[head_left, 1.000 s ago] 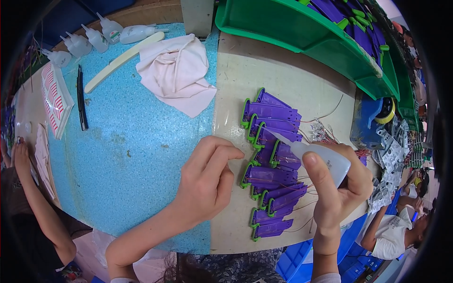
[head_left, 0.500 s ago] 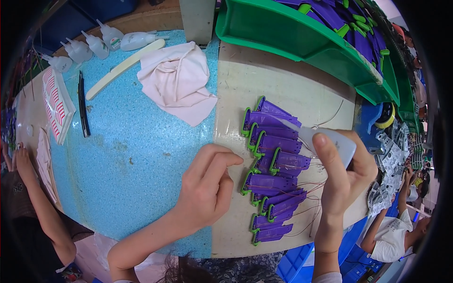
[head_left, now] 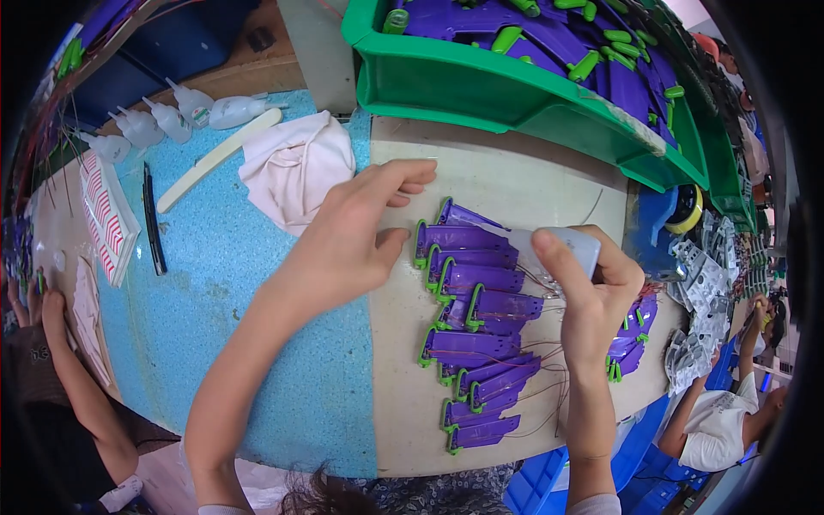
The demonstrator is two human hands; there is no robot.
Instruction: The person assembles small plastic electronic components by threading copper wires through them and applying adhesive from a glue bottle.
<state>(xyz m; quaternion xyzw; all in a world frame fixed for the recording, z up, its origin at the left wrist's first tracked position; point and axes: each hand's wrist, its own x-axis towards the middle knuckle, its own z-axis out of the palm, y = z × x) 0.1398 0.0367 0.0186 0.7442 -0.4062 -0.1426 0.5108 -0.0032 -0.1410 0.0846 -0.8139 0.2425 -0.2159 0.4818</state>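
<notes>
My right hand (head_left: 592, 296) is wrapped round a white squeeze bottle (head_left: 580, 247), whose thin nozzle points left over the far end of a row of purple plastic parts (head_left: 474, 349). These parts have green rims on their left ends and thin reddish wires trailing from their right ends. They overlap in a column on the beige tabletop. To the left of the farthest parts hovers my left hand (head_left: 356, 230), holding nothing, its thumb apart from its bent fingers. I cannot tell whether the nozzle tip touches a part.
A green bin (head_left: 506, 99) with purple and green parts spans the back right. More purple parts (head_left: 633, 335) lie right of my right wrist, beside metal pieces (head_left: 708, 266). A cloth (head_left: 296, 172), a pale stick (head_left: 219, 160) and several bottles (head_left: 176, 120) occupy the blue mat. Other people work at both sides.
My left hand has moved away from me toward the far end of the row, and its fingers have stretched out. The right hand keeps the bottle near the farthest parts. The view has shifted.
</notes>
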